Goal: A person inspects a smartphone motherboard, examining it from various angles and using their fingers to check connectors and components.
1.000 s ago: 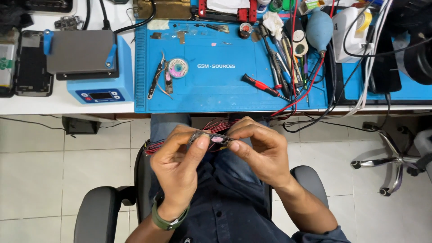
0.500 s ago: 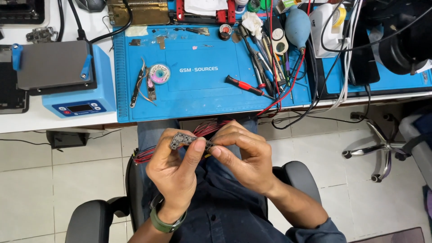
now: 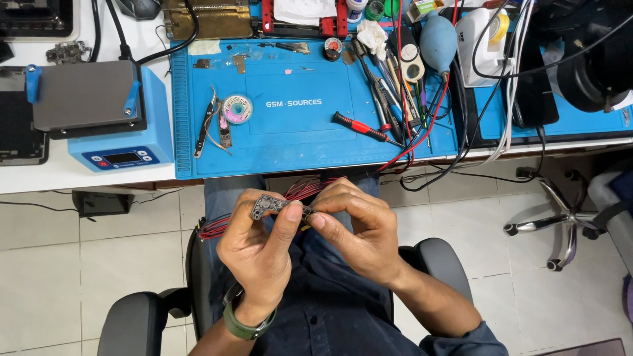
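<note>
Far left on the white bench I've got the blue heating station with a grey metal plate (image 3: 89, 99) on top, parked off the mat so it's clear of the small stuff. Next over, the blue silicone work mat (image 3: 297, 145) has metal tweezers (image 3: 204, 128) and a small round spool of solder wick (image 3: 236, 109) lying near its left edge, handy to grab. Down over my lap, my left hand (image 3: 258, 247) is curled, thumb and fingers pinching the small dark circuit board (image 3: 270, 206), held up close so I can see it. My right hand (image 3: 361, 227) is closed on the board's other end, steadying it. Red wires (image 3: 300, 190) trail behind. Further right on the mat lies a red-handled screwdriver (image 3: 359, 126).
</note>
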